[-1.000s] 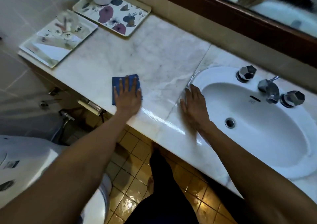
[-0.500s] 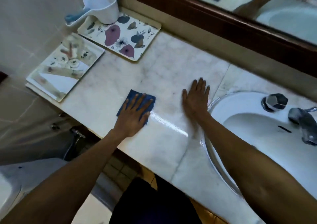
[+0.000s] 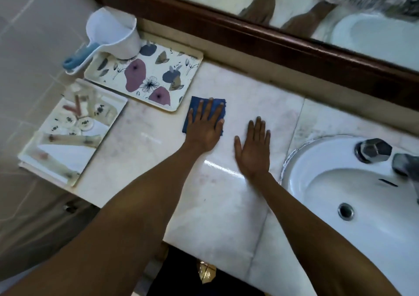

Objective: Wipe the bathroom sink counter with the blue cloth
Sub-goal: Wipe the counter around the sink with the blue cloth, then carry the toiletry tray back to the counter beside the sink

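The blue cloth (image 3: pixel 195 105) lies flat on the white marble counter (image 3: pixel 215 205), just right of the floral tray. My left hand (image 3: pixel 205 128) presses down on it with fingers spread, covering most of it. Only the cloth's far and left edges show. My right hand (image 3: pixel 254 150) rests flat on the bare counter, a hand's width to the right of the cloth, fingers apart and holding nothing. A wet sheen runs across the counter near both wrists.
A floral tray (image 3: pixel 145 78) sits at the back left with a white dipper (image 3: pixel 113 37) on its far corner. A second patterned tray (image 3: pixel 68 137) lies at the counter's left end. The white sink (image 3: pixel 362 205) with a metal knob (image 3: pixel 374 150) and faucet (image 3: pixel 405 166) is at right. A wood-framed mirror (image 3: pixel 272 44) lines the back.
My left hand has pushed the cloth away from the front edge towards the floral tray. My right hand has slid left off the sink rim onto the open counter.
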Demonstrator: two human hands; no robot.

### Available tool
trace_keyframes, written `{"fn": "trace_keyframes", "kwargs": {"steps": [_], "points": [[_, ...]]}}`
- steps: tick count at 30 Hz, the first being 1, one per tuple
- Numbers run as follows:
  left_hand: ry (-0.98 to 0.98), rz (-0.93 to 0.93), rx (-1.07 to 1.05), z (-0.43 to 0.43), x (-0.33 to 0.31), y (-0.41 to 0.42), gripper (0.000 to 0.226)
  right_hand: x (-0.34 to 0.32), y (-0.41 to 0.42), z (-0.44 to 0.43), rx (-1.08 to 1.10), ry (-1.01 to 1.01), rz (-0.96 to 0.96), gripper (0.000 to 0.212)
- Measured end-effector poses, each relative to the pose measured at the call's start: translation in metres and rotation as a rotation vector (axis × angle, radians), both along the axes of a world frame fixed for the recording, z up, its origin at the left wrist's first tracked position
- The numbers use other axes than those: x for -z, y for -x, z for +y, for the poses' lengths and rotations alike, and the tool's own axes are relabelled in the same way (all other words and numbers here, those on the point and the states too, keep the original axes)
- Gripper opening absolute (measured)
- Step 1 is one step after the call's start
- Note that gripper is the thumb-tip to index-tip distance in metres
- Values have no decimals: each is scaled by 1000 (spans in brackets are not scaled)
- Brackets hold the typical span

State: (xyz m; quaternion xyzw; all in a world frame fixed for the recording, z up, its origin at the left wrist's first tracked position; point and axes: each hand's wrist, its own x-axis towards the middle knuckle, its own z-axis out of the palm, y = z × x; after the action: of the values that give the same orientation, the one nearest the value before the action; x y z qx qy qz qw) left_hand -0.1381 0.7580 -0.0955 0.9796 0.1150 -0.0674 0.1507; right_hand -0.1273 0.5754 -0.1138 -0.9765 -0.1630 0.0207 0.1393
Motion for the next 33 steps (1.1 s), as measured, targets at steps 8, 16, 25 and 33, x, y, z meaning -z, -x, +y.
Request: {"fn": "trace_keyframes", "kwargs": {"steps": [8, 16, 25, 33], "points": [[499, 54, 29, 30, -53, 0, 52, -8, -3, 2, 76, -171, 46, 59], [431, -294, -232, 140, -100, 95, 39, -61, -7, 117, 63, -619, 151, 27], [-2, -344, -824, 277, -72, 239, 36, -81, 31, 291, -360, -626, 336, 28], [241, -160, -1214, 306, -52, 276, 86, -69, 44, 331, -421, -414, 369, 37]]}}
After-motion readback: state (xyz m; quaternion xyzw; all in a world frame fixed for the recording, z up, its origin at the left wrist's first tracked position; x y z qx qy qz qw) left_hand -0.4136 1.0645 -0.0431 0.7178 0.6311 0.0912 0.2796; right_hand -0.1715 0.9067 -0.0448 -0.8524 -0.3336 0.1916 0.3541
